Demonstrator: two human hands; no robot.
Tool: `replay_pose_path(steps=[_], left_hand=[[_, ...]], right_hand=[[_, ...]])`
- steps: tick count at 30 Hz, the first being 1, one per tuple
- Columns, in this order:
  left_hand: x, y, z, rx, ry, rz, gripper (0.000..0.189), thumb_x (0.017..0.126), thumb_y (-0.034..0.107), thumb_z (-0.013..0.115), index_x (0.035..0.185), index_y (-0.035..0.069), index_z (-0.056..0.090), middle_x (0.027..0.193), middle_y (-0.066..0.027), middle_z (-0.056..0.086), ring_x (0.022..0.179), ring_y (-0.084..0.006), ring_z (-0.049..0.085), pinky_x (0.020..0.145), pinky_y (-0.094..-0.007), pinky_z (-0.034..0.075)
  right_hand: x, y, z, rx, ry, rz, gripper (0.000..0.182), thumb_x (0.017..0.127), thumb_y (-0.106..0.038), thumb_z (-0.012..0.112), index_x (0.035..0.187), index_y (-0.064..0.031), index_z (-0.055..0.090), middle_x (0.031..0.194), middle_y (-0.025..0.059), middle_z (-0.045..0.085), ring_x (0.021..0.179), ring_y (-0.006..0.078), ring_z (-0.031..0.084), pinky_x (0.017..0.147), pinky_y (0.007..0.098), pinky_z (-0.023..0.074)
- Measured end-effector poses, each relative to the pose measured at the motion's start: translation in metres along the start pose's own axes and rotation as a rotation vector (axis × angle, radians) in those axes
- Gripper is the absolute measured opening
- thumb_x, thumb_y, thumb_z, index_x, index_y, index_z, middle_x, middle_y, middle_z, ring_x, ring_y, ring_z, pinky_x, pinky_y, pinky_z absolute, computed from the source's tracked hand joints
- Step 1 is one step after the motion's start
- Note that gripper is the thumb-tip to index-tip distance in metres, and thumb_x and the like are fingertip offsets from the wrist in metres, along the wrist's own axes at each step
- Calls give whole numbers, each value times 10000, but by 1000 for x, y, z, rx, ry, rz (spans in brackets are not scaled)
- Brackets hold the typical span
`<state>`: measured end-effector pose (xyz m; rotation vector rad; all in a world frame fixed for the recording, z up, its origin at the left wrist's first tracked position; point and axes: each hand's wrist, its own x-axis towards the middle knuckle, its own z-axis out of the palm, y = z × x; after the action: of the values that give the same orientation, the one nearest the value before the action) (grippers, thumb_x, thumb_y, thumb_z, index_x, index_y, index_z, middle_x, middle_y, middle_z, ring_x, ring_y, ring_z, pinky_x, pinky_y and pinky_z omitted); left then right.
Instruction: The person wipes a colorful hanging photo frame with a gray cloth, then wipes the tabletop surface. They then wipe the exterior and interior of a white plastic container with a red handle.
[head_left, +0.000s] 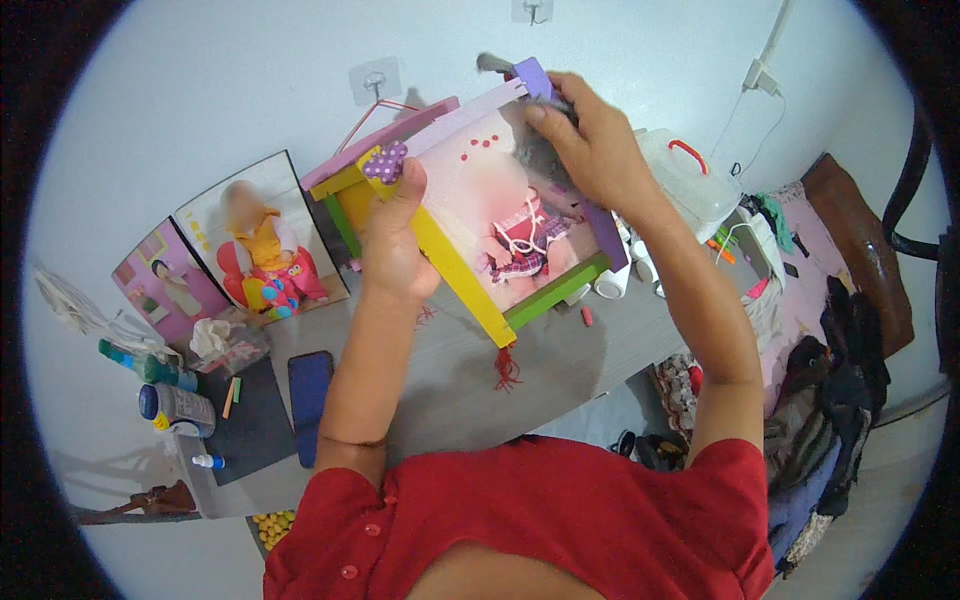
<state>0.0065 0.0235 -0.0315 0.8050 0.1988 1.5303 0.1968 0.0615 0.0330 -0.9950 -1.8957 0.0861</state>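
Note:
A photo frame (463, 270) with yellow, green, purple and pale pink bars is held up tilted above the grey desk (465, 405). It shows a picture of a small child in red clothes, and a red tassel hangs from its lower corner. My left hand (401, 240) grips the yellow bar, its thumb by a purple polka-dot bow (385, 163). At the upper right, my right hand (592, 142) holds a dark, blurred thing, perhaps a cloth or duster, against the picture and the purple bar. Another pink and yellow frame piece (382, 142) is behind.
Photo panels (262, 247) lean on the wall at the left. Near them are a tissue pack (229, 345), a blue-lidded bottle (176, 409), a dark mat (255, 431) and a phone (310, 409). White bottles (613, 277) and a clear box with a red handle (694, 187) stand at the right.

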Motion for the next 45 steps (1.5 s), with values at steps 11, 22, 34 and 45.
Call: replay_pose_path(steps=[11,22,34,45], left_hand=[[-3,9,-6,75,-1,7,437,870,289,668,1162,-12,545,1113,-135,621,1006,-244,620,886,-391,504],[-7,8,-9,88,-95,35,385,867,242,675,1138,-5,556,1076,-114,637,956,-215,640,850,-369,526],[3,26,-27,31,17,95,387,861,261,679,1115,-9,569,1092,-114,632,988,-242,627,874,-406,512],[4,28,-19,67,60,25,339,893,228,636,1111,-21,565,1089,-138,629,982,-251,631,869,-420,515]], right_hand=[[-60,26,-2,365,-153,278,334,943,-330,524,916,1,565,665,20,525,636,91,466,580,259,400],[-13,-10,-12,106,-43,268,516,931,-435,497,786,48,604,586,109,543,565,173,493,544,347,411],[-38,3,-9,171,-196,197,411,910,-380,534,886,21,621,665,122,576,631,169,525,603,341,432],[-24,46,-51,201,359,428,310,902,-266,577,925,36,638,742,80,632,648,113,542,584,286,442]])
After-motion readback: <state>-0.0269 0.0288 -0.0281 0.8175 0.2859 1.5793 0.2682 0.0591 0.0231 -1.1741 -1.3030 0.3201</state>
